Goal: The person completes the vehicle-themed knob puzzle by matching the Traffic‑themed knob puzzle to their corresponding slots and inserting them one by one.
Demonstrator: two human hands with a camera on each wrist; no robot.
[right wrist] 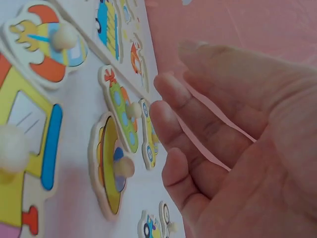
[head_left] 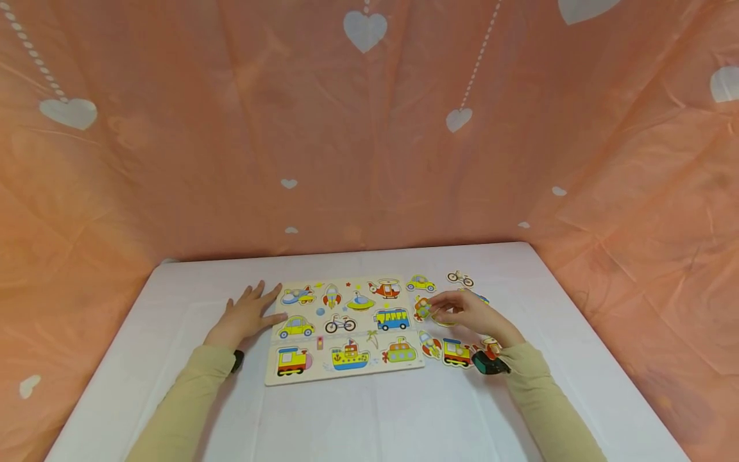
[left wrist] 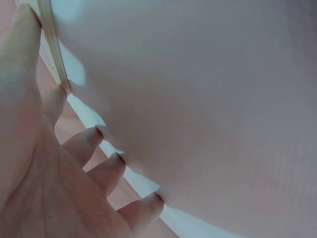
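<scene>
A wooden puzzle board [head_left: 319,367] with printed vehicle pictures lies on the table. Along its left edge, my left hand [head_left: 245,316] rests with fingers spread; in the left wrist view, thumb and index fingertips touch the board's edge [left wrist: 55,54]. My right hand [head_left: 470,313] hovers over loose knobbed pieces right of the board, its fingers loosely bent with nothing between them. Nearest its fingertips is the green submarine piece [right wrist: 121,111]. Beside that lie the yellow flying saucer piece [right wrist: 110,173] and the yellow car piece [right wrist: 147,134], each with a round wooden knob.
Below the right hand lie a rocket piece [head_left: 430,344] and a train piece [head_left: 457,352]. A helicopter piece [head_left: 491,346] sits partly behind the right wrist. The bicycle piece [head_left: 460,278] lies farther back. A pink curtain [head_left: 369,147] with white hearts surrounds the white table [head_left: 358,423].
</scene>
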